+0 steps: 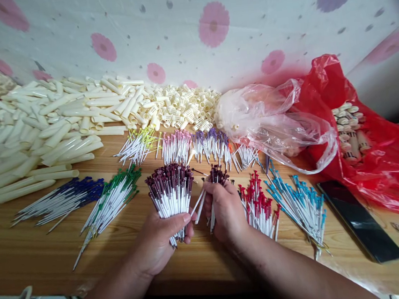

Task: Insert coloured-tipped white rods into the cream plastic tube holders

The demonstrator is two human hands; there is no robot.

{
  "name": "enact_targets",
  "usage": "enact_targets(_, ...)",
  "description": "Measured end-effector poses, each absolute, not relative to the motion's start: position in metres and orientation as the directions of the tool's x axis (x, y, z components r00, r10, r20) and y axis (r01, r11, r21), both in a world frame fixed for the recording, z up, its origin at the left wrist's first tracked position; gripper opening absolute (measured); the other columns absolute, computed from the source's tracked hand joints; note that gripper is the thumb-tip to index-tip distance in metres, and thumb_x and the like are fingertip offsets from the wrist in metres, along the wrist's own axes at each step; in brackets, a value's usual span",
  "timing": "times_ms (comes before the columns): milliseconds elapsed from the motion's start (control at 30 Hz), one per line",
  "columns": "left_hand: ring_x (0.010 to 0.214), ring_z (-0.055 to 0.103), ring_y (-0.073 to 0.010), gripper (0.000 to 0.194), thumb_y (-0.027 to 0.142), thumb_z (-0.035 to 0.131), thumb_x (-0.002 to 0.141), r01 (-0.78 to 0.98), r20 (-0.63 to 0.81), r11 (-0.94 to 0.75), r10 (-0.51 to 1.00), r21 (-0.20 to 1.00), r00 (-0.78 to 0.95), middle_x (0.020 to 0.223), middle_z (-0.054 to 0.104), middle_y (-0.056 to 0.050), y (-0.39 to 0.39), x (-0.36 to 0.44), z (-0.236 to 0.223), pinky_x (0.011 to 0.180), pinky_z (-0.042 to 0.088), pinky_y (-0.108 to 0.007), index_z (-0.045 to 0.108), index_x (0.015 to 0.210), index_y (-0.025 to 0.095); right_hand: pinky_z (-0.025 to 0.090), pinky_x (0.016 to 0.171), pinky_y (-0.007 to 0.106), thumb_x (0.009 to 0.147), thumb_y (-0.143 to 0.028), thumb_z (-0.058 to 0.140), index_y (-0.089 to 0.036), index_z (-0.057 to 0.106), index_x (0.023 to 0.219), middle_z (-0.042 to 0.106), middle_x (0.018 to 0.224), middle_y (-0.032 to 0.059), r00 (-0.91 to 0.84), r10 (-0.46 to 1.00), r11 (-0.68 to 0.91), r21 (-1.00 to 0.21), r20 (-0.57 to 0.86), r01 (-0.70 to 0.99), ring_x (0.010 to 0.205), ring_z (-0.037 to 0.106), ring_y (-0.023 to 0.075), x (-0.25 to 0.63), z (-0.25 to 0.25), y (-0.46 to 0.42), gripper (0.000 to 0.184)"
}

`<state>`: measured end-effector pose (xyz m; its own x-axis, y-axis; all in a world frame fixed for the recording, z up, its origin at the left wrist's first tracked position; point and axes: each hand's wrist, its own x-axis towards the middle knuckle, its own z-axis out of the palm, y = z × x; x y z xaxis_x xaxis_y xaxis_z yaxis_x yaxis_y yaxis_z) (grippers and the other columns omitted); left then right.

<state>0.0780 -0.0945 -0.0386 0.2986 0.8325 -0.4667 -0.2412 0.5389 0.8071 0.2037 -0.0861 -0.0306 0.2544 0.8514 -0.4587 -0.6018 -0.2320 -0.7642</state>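
My left hand [168, 232] is wrapped round a thick upright bundle of pen refills [171, 194], white below with dark maroon springs and tips on top. Close beside it, my right hand [226, 210] grips a smaller bunch of the same maroon-tipped refills [217, 175]. A few white refill stems slant between the two hands; whether the fingers pinch them I cannot tell. Just right of my right hand lie red-tipped refills [259, 205]. Further right is a bunch of blue-tipped refills [302, 205]. Green-tipped refills [114, 200] and dark-blue-tipped refills [63, 200] lie to the left.
Cream pen barrels [58, 116] heap up at the back left, beside short cream slotted pieces [184, 106]. Yellow, pink and purple refills [176, 147] lie mid-table. A clear plastic bag [274, 119], a red bag [391, 159] and a black phone-like slab [361, 221] are on the right.
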Motion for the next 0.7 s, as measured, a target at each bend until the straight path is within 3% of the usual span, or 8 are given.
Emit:
enact_targets(167,0.046,0.052,-0.0105,0.020,0.025,0.075,0.059,-0.290,-0.479,0.558,0.824,0.777,0.302,0.063,0.063,-0.001,-0.094,0.076,-0.040,0.040,0.039,-0.021,0.061,0.070,0.014,0.020,0.031,0.017,0.058,-0.029,0.062,-0.019,0.049,0.066,0.056,0.054,-0.0045,0.282,0.829,-0.210,-0.735,-0.484,-0.645,0.034,0.033,0.0045,0.208,-0.025,-0.084,0.018)
enact_targets(367,0.045,0.049,-0.0093,0.019,0.026,0.072,0.061,-0.298,-0.478,0.560,0.823,0.773,0.308,0.063,0.062,0.000,-0.093,0.075,-0.041,0.039,0.037,-0.020,0.061,0.071,0.015,0.023,0.032,0.018,0.066,-0.030,0.060,-0.020,0.041,0.055,0.042,0.039,-0.0074,0.286,0.872,-0.140,-0.763,-0.397,-0.631,0.034,0.031,0.0053,0.212,-0.024,-0.082,0.024)
enact_targets(500,0.046,0.049,-0.0099,0.016,0.026,0.071,0.062,-0.295,-0.467,0.551,0.828,0.781,0.311,0.063,0.061,0.000,-0.092,0.075,-0.039,0.040,0.038,-0.021,0.062,0.070,0.016,0.022,0.030,0.017,0.069,-0.031,0.066,-0.020,0.045,0.061,0.038,0.039,-0.0107,0.149,0.918,-0.220,-0.784,-0.368,-0.581,0.031,0.028,0.0038,0.208,-0.030,-0.085,0.026)
enact_targets(700,0.047,0.050,-0.0099,0.017,0.022,0.072,0.061,-0.332,-0.440,0.541,0.834,0.773,0.333,0.063,0.060,0.001,-0.092,0.076,-0.039,0.041,0.039,-0.021,0.062,0.073,0.015,0.036,0.031,0.018,0.065,-0.028,0.073,-0.021,0.049,0.076,0.051,0.042,-0.0092,-0.107,0.955,-0.284,-0.739,-0.278,-0.610,0.033,0.047,0.0098,0.197,-0.041,-0.090,0.028)
